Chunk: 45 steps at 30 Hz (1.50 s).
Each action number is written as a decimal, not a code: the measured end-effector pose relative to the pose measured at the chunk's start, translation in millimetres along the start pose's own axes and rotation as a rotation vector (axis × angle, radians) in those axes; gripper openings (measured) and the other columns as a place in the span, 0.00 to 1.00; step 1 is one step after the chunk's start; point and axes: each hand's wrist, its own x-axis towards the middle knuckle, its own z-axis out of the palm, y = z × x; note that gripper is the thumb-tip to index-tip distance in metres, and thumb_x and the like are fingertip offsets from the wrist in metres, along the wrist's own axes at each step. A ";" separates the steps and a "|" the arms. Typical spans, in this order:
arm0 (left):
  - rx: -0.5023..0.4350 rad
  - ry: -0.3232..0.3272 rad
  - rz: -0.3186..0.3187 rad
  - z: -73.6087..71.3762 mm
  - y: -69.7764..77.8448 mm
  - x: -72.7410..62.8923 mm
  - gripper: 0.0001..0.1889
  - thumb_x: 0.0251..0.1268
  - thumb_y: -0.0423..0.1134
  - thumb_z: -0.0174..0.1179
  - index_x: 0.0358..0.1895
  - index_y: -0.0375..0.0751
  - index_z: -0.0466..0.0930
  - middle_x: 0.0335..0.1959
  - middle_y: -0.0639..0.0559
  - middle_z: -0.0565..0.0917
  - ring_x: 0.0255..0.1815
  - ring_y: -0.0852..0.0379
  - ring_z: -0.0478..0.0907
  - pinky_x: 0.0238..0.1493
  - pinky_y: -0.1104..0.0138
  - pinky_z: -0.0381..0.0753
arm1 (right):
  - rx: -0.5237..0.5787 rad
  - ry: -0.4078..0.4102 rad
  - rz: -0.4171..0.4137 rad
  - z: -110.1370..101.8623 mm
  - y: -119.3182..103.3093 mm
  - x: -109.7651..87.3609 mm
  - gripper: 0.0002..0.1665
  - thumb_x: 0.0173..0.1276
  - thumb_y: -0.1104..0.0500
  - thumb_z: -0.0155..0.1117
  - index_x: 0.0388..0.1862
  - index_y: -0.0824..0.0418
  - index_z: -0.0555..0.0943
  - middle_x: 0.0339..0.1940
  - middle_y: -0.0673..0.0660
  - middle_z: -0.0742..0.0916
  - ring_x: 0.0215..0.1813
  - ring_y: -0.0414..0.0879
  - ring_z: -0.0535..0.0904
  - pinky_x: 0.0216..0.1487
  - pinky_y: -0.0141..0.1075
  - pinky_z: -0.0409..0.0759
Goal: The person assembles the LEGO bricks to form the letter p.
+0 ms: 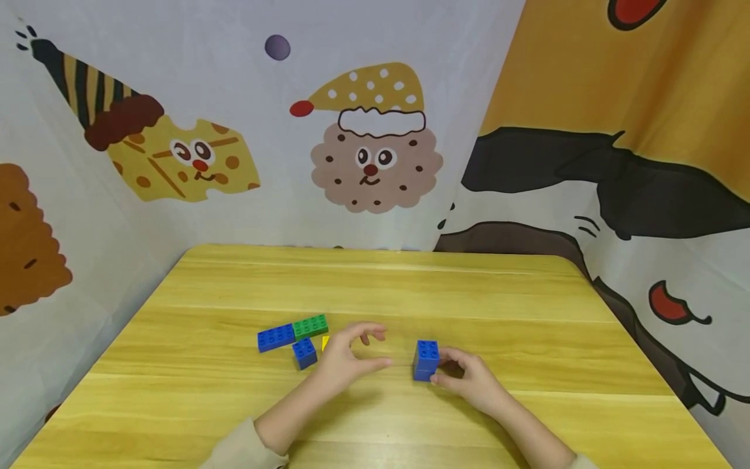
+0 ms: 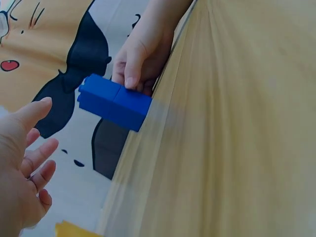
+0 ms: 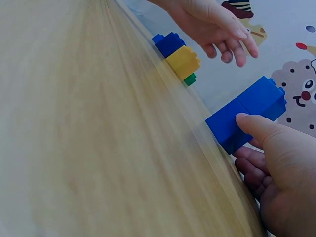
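Two blue building bricks, one on top of the other, form an upright stack (image 1: 426, 361) on the table. My right hand (image 1: 473, 381) pinches this stack from its right side, thumb in front; the right wrist view shows the thumb (image 3: 256, 129) near the seam between the bricks. To the left of the stack, apart from it, my left hand (image 1: 346, 358) is held with thumb and fingers spread and nothing between them. A yellow brick (image 3: 183, 60) stands beside the left hand, mostly hidden behind it in the head view.
Left of the left hand lie a small blue brick (image 1: 305, 353), a long blue brick (image 1: 276, 337) and a green brick (image 1: 310, 326). They rest on the wood-grain table (image 1: 375, 286). A cartoon-print curtain (image 1: 281, 156) hangs behind the table's far edge.
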 end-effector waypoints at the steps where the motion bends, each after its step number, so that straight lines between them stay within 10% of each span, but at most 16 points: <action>1: 0.001 0.004 -0.006 -2.7 0.6 -1.6 0.24 0.48 0.40 0.75 0.52 0.52 0.81 0.42 0.54 0.82 0.45 0.42 0.71 0.37 0.54 0.74 | 0.010 0.001 -0.001 0.0 -0.1 0.0 0.26 0.61 0.56 0.71 0.55 0.67 0.78 0.44 0.51 0.85 0.48 0.48 0.79 0.52 0.39 0.76; 29: 0.083 0.148 0.015 -74.0 -10.9 -43.2 0.22 0.47 0.39 0.75 0.49 0.52 0.82 0.40 0.51 0.83 0.40 0.48 0.72 0.43 0.53 0.69 | 0.066 0.041 -0.035 2.1 3.0 0.1 0.26 0.62 0.59 0.69 0.58 0.66 0.76 0.45 0.55 0.85 0.46 0.45 0.80 0.47 0.35 0.77; 45: 0.152 0.247 -0.092 -115.0 -22.6 -53.1 0.22 0.53 0.40 0.72 0.52 0.40 0.80 0.43 0.47 0.83 0.43 0.48 0.71 0.44 0.56 0.66 | 0.064 0.046 -0.035 2.9 3.7 1.1 0.25 0.63 0.58 0.69 0.57 0.64 0.77 0.44 0.54 0.84 0.46 0.46 0.79 0.47 0.36 0.77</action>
